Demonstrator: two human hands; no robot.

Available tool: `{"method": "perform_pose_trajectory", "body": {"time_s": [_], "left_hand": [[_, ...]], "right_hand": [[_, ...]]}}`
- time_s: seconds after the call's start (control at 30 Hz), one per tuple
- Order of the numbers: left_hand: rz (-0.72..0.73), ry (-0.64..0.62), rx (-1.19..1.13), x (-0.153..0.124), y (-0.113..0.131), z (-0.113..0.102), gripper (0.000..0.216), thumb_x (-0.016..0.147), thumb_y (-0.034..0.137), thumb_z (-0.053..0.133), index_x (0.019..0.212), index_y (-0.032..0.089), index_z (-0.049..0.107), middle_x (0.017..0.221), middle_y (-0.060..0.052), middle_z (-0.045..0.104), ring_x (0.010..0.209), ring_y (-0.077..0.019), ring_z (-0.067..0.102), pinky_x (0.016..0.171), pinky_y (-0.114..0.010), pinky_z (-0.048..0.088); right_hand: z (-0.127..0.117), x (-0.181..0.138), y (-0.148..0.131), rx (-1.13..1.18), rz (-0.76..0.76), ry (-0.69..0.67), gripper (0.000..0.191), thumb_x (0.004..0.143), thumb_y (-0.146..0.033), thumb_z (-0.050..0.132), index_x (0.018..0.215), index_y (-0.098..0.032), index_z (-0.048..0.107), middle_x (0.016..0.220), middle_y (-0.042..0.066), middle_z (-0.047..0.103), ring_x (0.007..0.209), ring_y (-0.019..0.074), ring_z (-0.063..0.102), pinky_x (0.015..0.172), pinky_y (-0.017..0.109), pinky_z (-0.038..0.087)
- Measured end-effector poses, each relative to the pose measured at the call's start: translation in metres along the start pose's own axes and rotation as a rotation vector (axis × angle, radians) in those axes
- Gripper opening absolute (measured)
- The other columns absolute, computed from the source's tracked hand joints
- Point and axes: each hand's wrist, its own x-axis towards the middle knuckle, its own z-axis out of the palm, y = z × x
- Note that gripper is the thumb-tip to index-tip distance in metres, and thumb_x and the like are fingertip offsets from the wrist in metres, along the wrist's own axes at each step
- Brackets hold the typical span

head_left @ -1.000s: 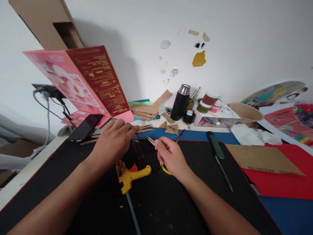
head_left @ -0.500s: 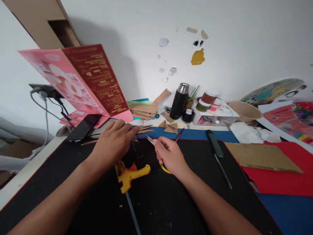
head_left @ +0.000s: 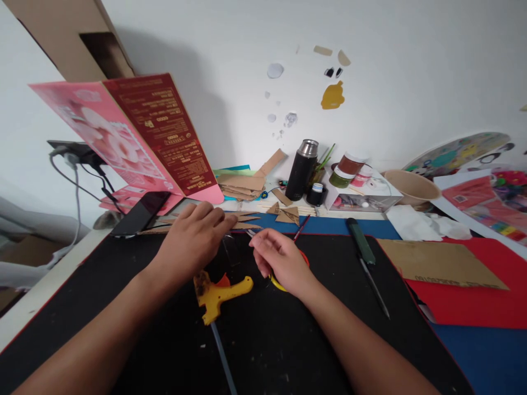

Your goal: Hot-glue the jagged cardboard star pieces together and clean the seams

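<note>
My left hand is closed over narrow, pointed cardboard strips that stick out past its fingertips at the mat's back edge; its thumb is hidden. Loosely curled, my right hand hovers over scissors with yellow and orange handles, and its fingers look apart from them. The silver blade tip shows just behind that hand. Between my forearms lies a yellow hot glue gun with an orange trigger and a long glue stick in it. A clear strip rests near my left fingertips.
On the black mat lies a green-handled knife at right. Behind stand a black thermos, an ink bottle and paint jars. A phone and a pink folded box are at left; cardboard covers red paper.
My right fingers have loosened from the scissors, whose blades now show less behind the hand. My left hand has barely moved on the cardboard strips.
</note>
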Motion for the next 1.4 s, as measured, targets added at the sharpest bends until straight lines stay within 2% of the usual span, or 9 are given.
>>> {"method": "perform_pose_trajectory", "body": {"time_s": [0.27,0.53,1.1,1.27,1.4], "left_hand": [[0.054,0.066,0.048,0.0,0.0,-0.004,0.037,0.097,0.007,0.055,0.127,0.02,0.072,0.102,-0.01,0.074,0.093,-0.0309,0.062,0.082,-0.045,0.049],[0.08,0.093,0.055,0.0,0.001,-0.003,0.037,0.094,0.006,0.059,0.127,0.017,0.072,0.099,-0.009,0.072,0.092,-0.0309,0.061,0.08,-0.044,0.05],[0.048,0.078,0.063,-0.001,-0.005,0.004,0.033,0.098,0.009,0.057,0.126,0.017,0.072,0.101,-0.01,0.073,0.093,-0.032,0.061,0.081,-0.046,0.049],[0.015,0.056,0.033,-0.002,-0.007,0.006,0.031,0.099,0.012,0.06,0.128,0.017,0.071,0.104,-0.011,0.074,0.098,-0.0326,0.063,0.082,-0.046,0.049],[0.0,0.033,0.025,-0.003,-0.007,0.007,0.033,0.1,0.012,0.059,0.13,0.019,0.07,0.106,-0.01,0.075,0.098,-0.0325,0.064,0.084,-0.046,0.049]], "right_hand": [[-0.003,0.003,-0.001,0.101,0.047,0.073,0.057,0.091,-0.077,0.066,0.083,-0.02,0.067,0.053,-0.005,0.056,0.042,0.0109,0.048,0.044,0.024,0.034],[-0.003,0.003,0.001,0.141,0.06,0.086,0.051,0.087,-0.068,0.077,0.075,-0.021,0.064,0.05,-0.007,0.052,0.042,0.0094,0.045,0.044,0.022,0.035],[-0.004,0.005,-0.001,0.131,0.078,0.128,0.036,0.089,-0.052,0.073,0.072,-0.021,0.062,0.05,-0.007,0.051,0.042,0.0092,0.045,0.044,0.023,0.034],[-0.004,0.006,-0.002,0.136,0.042,0.169,0.042,0.088,-0.05,0.073,0.063,-0.022,0.054,0.046,-0.009,0.043,0.039,0.0084,0.044,0.045,0.023,0.032],[-0.004,0.005,-0.001,0.086,0.046,0.139,0.047,0.09,-0.056,0.073,0.063,-0.022,0.054,0.046,-0.009,0.043,0.039,0.0088,0.045,0.045,0.024,0.033]]}}
